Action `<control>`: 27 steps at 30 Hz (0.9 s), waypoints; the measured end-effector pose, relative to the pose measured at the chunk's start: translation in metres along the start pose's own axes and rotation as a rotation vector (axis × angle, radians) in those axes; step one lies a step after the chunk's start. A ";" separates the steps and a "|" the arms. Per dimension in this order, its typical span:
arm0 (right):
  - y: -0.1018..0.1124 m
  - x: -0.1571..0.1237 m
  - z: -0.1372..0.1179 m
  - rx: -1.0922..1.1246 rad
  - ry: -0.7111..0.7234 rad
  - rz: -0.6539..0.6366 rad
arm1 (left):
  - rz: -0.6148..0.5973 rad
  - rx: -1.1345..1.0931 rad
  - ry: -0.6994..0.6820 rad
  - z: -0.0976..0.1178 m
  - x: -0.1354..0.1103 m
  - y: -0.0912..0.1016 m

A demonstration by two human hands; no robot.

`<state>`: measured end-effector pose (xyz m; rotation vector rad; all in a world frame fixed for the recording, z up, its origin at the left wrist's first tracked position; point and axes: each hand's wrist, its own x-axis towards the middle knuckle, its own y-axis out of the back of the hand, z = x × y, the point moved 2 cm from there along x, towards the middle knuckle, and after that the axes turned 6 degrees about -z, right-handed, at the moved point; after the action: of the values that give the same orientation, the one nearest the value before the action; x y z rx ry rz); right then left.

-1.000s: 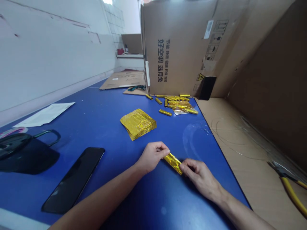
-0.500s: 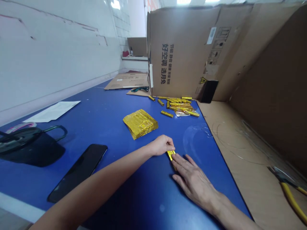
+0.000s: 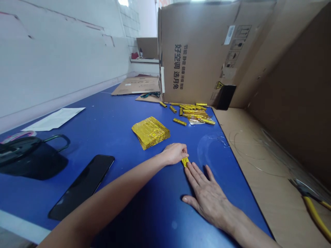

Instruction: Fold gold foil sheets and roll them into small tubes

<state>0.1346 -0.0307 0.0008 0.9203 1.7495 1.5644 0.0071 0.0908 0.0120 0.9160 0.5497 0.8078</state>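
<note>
My left hand (image 3: 175,153) is closed, its fingertips pinching the far end of a small gold foil roll (image 3: 185,161) on the blue table. Flat on the table, my right hand (image 3: 207,193) has its fingers stretched and its thumb spread. Its fingertips touch the near end of the foil roll and partly hide it. Just beyond my left hand lies a stack of gold foil sheets (image 3: 150,132). Farther back is a loose pile of finished-looking gold foil rolls (image 3: 193,113), with one roll (image 3: 180,122) lying a little apart in front.
A black phone (image 3: 82,186) and a dark lidded mug (image 3: 33,156) stand left of my forearm. White paper (image 3: 55,119) lies behind the mug. A large cardboard box (image 3: 199,51) rises at the back. Yellow-handled pliers (image 3: 314,210) and thin wire lie on cardboard at right.
My right hand's fingers have straightened and its thumb has spread outward. The foil roll has shifted slightly away from me, with more of my right fingertips showing. My left hand keeps its pinch.
</note>
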 end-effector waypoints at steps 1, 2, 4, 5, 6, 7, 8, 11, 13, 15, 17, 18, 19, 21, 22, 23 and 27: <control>-0.001 0.000 0.000 0.001 0.000 0.007 | 0.006 0.021 0.002 0.000 0.000 0.000; -0.001 0.000 0.001 0.004 0.000 0.011 | 0.012 0.043 0.003 0.000 -0.001 0.000; -0.002 0.000 0.001 0.008 0.001 0.004 | 0.028 0.084 0.004 0.001 -0.001 0.000; -0.002 0.000 0.001 0.010 0.000 -0.006 | 0.038 0.103 0.006 0.001 -0.002 0.001; -0.002 0.000 0.001 0.011 -0.003 -0.019 | 0.051 0.122 0.008 0.002 -0.004 0.002; -0.001 0.000 0.001 0.011 -0.005 -0.032 | 0.068 0.140 0.008 0.003 -0.006 0.003; 0.000 0.000 0.001 0.010 -0.008 -0.044 | 0.086 0.156 0.004 0.005 -0.009 0.003; 0.003 0.001 0.000 0.006 -0.017 -0.070 | 0.120 0.198 -0.055 0.013 -0.027 0.001; 0.004 0.001 -0.001 0.011 -0.013 -0.075 | 0.095 0.210 -0.129 0.017 -0.043 -0.004; 0.004 0.001 0.000 0.027 -0.006 -0.071 | 0.068 0.236 -0.237 0.017 -0.058 -0.012; 0.003 0.001 0.001 0.044 -0.002 -0.065 | 0.008 0.318 -0.290 0.014 -0.068 -0.019; 0.002 0.001 0.001 0.049 0.001 -0.061 | -0.019 0.355 -0.300 0.012 -0.070 -0.021; 0.002 0.001 0.002 0.051 0.003 -0.056 | -0.043 0.385 -0.299 0.010 -0.072 -0.023; 0.000 0.000 0.002 0.046 0.006 -0.043 | -0.064 0.414 -0.291 0.008 -0.072 -0.023; 0.000 0.000 0.003 0.037 0.004 -0.038 | -0.066 0.418 -0.288 0.007 -0.071 -0.022; -0.001 -0.001 0.003 0.026 0.000 -0.034 | -0.065 0.419 -0.288 0.007 -0.070 -0.021; -0.002 -0.001 0.000 -0.028 -0.020 -0.042 | -0.056 0.423 -0.295 0.009 -0.067 -0.019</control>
<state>0.1350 -0.0313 -0.0009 0.8771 1.7176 1.5439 -0.0191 0.0259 0.0059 1.3763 0.4909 0.4981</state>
